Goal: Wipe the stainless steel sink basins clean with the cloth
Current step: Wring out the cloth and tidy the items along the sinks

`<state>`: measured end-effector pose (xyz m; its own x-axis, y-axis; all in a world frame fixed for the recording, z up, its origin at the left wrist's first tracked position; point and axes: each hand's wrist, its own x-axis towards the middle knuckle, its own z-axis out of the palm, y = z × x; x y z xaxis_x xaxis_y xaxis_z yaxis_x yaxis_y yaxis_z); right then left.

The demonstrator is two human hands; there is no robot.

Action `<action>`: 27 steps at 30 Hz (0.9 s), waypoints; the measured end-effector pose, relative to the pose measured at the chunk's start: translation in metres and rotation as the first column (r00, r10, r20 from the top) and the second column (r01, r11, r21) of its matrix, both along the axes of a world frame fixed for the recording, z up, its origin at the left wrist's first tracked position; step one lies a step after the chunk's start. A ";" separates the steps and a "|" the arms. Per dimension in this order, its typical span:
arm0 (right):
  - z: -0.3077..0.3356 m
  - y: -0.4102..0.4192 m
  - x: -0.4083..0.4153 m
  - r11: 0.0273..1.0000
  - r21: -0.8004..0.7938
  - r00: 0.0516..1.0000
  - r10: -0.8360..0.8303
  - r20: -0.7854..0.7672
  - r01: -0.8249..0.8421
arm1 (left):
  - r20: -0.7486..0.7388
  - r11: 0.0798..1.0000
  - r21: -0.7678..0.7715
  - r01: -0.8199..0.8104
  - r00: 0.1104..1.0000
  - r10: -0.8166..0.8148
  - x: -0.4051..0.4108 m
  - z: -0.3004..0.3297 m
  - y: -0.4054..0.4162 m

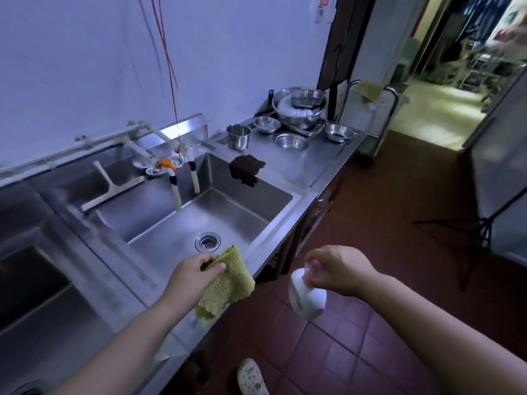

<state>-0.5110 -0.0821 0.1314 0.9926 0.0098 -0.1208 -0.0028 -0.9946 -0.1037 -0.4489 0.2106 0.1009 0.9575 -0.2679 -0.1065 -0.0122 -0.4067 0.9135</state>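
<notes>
My left hand (194, 273) grips a yellow-green cloth (228, 283) above the front rim of the right stainless steel basin (159, 223). The cloth hangs down over the rim. That basin has a round drain (207, 241) near its front. My right hand (336, 269) holds a white bottle (306, 295) by its top, out over the red tiled floor to the right of the sink. A second basin (37, 303) lies at the lower left, dark inside.
Two white taps (176, 192) hang over the right basin. A white squeegee (108, 189) leans on the divider. A dark cloth (246, 168) lies on the counter edge. Several steel bowls (299, 106) and a steel cup (238, 136) stand on the counter behind. A cart (370, 118) stands beyond.
</notes>
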 end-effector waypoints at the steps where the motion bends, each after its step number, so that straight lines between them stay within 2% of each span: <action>1: 0.000 -0.009 0.014 1.000 0.009 1.000 0.000 0.006 0.000 | 0.001 1.000 -0.006 0.000 1.000 0.000 0.013 -0.001 -0.010; 8: 0.013 -0.055 0.122 0.997 0.043 0.997 0.060 -0.051 -0.058 | -0.040 0.997 -0.061 -0.053 0.998 0.051 0.117 -0.015 -0.077; 16: 0.024 -0.087 0.253 0.982 0.026 0.980 0.186 -0.066 -0.185 | -0.070 0.989 -0.010 -0.151 0.986 0.150 0.204 -0.013 -0.105; 23: 0.021 -0.086 0.377 0.928 0.007 0.918 0.369 -0.145 -0.372 | -0.137 0.910 0.013 -0.415 0.901 0.412 0.246 -0.024 -0.098; 27: 0.015 -0.073 0.454 0.851 0.017 0.838 0.521 -0.160 -0.525 | -0.120 0.832 0.084 -0.549 0.823 0.555 0.267 -0.018 -0.099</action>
